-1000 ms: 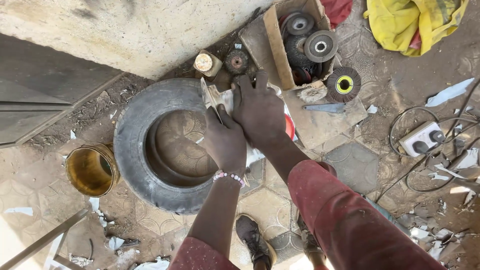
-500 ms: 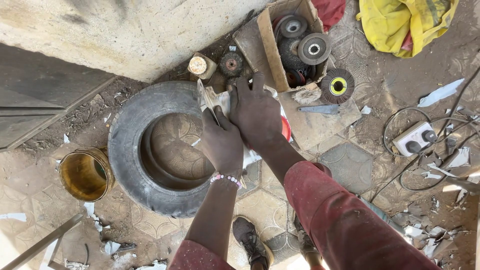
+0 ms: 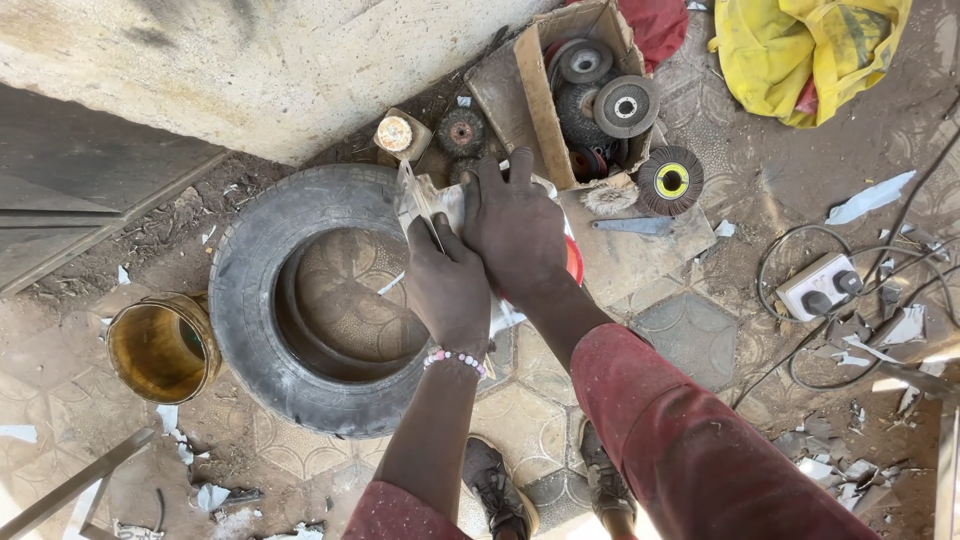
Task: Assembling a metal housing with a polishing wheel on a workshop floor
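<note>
My left hand [image 3: 450,290], with a bead bracelet at the wrist, and my right hand [image 3: 515,232] are both closed on a shiny, pale metal piece [image 3: 420,200]. They hold it over the right rim of an old black tyre [image 3: 250,300] that lies flat on the ground. Most of the metal piece is hidden under my hands, with only its thin upper left edge showing. Something red [image 3: 575,262] peeks out from under my right wrist.
A cardboard box [image 3: 535,90] of abrasive wheels [image 3: 625,105] lies just beyond my hands, with a yellow-centred flap wheel [image 3: 670,180] beside it. A rusty tin bucket [image 3: 160,345] stands left of the tyre. A white socket block [image 3: 820,285] with cables lies to the right, and a yellow bag [image 3: 800,50] at the top right.
Both hands stay closed on the metal piece at the tyre's rim. Only the view has shifted a little.
</note>
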